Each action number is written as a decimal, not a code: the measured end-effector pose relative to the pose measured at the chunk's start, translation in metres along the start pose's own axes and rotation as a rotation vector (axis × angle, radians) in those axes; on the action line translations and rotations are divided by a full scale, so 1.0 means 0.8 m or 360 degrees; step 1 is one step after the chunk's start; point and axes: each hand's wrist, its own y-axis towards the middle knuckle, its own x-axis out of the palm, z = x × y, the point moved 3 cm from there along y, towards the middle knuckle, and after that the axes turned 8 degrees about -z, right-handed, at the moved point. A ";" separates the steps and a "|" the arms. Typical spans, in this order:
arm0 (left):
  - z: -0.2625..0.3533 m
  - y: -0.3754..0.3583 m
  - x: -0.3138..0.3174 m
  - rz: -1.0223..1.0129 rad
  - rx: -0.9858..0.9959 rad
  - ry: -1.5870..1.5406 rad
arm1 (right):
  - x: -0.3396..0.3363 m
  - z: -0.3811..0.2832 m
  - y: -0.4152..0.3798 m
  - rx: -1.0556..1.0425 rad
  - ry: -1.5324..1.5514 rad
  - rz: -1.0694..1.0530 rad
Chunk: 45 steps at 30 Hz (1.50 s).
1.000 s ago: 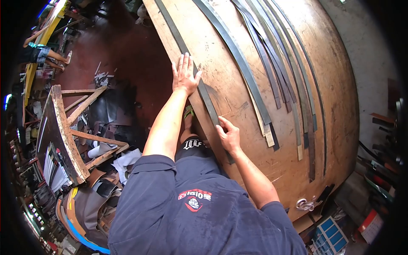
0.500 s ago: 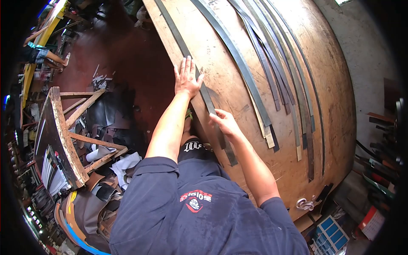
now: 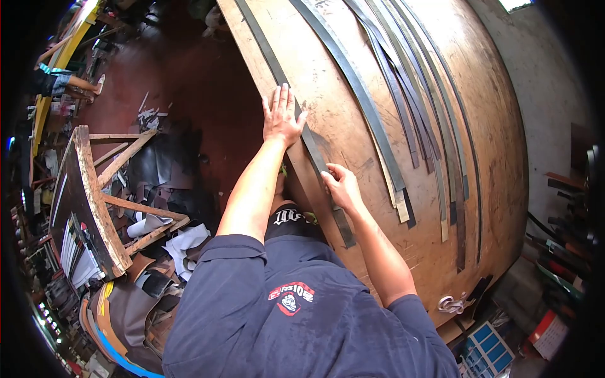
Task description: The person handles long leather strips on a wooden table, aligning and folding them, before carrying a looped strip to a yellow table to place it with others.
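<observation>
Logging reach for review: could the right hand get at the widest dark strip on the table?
Likely yes: between the right hand and the widest dark strip lie only tabletop and a flat pale strip; neither looks blocking.

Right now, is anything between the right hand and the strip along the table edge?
Nothing visible: the fingertips of the right hand are right at the side of the strip. The left hand lies partly over it farther up, apart from the right; the nearest other strip is off to the right.
</observation>
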 end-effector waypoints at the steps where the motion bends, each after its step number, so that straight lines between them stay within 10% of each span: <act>1: 0.000 -0.001 -0.001 0.0001 0.0000 -0.0001 | -0.001 -0.009 -0.010 0.0039 -0.0361 0.0144; 45: 0.000 -0.001 -0.002 0.0048 0.0029 -0.0014 | 0.013 -0.012 -0.020 -0.0025 -0.0541 0.0483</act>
